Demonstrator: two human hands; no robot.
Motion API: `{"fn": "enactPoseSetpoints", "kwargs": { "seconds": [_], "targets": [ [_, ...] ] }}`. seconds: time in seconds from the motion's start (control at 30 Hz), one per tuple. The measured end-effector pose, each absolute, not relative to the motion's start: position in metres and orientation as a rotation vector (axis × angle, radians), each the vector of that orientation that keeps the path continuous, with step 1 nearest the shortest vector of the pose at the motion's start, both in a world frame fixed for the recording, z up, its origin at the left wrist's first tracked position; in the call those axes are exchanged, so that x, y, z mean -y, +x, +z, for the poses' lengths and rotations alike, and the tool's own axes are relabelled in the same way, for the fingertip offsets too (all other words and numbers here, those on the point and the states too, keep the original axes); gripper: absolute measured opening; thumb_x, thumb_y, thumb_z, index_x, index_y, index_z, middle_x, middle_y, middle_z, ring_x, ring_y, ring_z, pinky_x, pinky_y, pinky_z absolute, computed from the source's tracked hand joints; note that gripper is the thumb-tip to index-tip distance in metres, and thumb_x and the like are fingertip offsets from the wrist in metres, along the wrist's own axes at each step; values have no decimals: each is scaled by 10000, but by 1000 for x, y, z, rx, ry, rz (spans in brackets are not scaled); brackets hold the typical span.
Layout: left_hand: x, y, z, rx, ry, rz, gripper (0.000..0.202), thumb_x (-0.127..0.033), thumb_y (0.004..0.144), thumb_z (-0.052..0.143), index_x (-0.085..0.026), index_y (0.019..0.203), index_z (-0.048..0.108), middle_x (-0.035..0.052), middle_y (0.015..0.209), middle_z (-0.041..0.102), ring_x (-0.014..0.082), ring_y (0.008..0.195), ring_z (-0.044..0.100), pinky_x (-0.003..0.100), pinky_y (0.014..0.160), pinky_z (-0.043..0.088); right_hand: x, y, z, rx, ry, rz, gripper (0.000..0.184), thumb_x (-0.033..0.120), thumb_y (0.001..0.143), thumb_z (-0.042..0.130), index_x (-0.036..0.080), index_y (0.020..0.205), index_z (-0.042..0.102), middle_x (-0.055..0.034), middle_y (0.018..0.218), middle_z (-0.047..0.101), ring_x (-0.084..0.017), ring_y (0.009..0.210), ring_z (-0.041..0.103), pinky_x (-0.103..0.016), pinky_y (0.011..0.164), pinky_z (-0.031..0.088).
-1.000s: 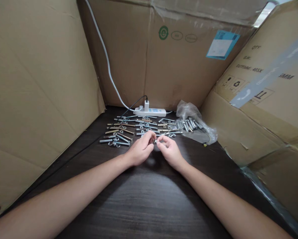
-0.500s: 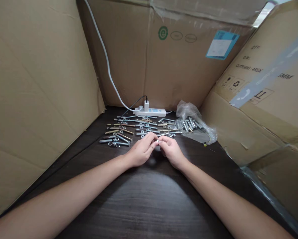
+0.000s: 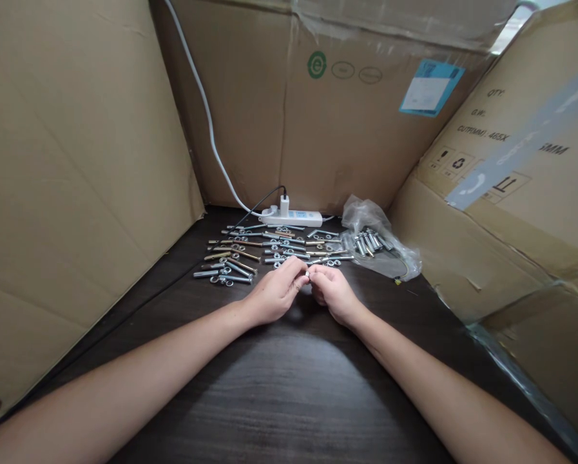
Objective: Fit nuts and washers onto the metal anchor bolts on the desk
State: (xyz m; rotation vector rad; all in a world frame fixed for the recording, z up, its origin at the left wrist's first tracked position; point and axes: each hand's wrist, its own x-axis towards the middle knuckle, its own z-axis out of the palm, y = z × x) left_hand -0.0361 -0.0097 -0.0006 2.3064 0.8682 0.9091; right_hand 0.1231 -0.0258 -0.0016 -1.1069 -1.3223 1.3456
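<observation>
My left hand (image 3: 279,291) and my right hand (image 3: 334,293) meet over the dark tabletop, fingertips pinched together. Between them is a small shiny metal piece (image 3: 307,274), mostly hidden by the fingers, so its exact kind cannot be made out. Both hands are closed on it. Just beyond them lie rows of anchor bolts with metal sleeves (image 3: 289,245), silver and brass-coloured, with loose nuts and washers among them. One group of silver bolts (image 3: 235,279) rests left of my left hand.
A clear plastic bag (image 3: 404,263) with several silver bolts lies at the back right. Behind the rows stands a white power strip (image 3: 312,219) with a plug and cables. A black cable (image 3: 146,305) crosses the left side. Cardboard walls (image 3: 250,129) enclose the table (image 3: 279,399).
The fingers of my right hand have shifted slightly around the small metal piece, which shows a little less brightly. Everything else stays in place.
</observation>
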Motion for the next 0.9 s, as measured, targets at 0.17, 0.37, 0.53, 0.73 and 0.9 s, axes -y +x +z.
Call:
{"fn": "enactPoseSetpoints", "kwargs": {
  "seconds": [0.17, 0.37, 0.53, 0.73, 0.9],
  "targets": [
    [9, -36, -1, -870, 2254, 921, 169, -312, 952, 342, -194, 930, 460, 16, 877, 514, 145, 782, 485, 264, 723, 395, 25, 124, -1, 1192, -1035, 1499, 176, 350, 729, 504, 194, 663, 460, 115, 422, 222, -44, 352, 143, -183, 361, 113],
    [9, -36, -3, -893, 2229, 952, 158, -308, 950, 353, -192, 934, 458, 18, 882, 525, 147, 797, 487, 274, 739, 400, 27, 122, 2, 1209, -1066, 1482, 231, 392, 757, 501, 174, 682, 487, 116, 419, 221, -40, 361, 148, -178, 363, 122],
    [8, -36, -3, -888, 2213, 967, 168, -319, 948, 346, -191, 934, 454, 24, 880, 520, 159, 823, 491, 286, 759, 407, 28, 121, 3, 1215, -1063, 1487, 250, 410, 750, 520, 189, 667, 435, 114, 425, 239, -39, 361, 157, -176, 366, 119],
    [8, -36, -5, -890, 2215, 1014, 142, -304, 944, 363, -194, 922, 449, 19, 870, 509, 151, 801, 484, 268, 731, 396, 26, 123, -2, 1225, -1050, 1493, 249, 420, 769, 501, 184, 696, 475, 110, 437, 236, -45, 367, 158, -178, 365, 127],
    [8, -36, -4, -904, 2164, 1053, 152, -314, 940, 370, -190, 882, 436, -1, 789, 510, 136, 711, 468, 264, 686, 385, 26, 124, -4, 1252, -1049, 1488, 295, 421, 796, 474, 163, 658, 510, 103, 433, 234, -45, 363, 164, -185, 365, 132]
  ]
}}
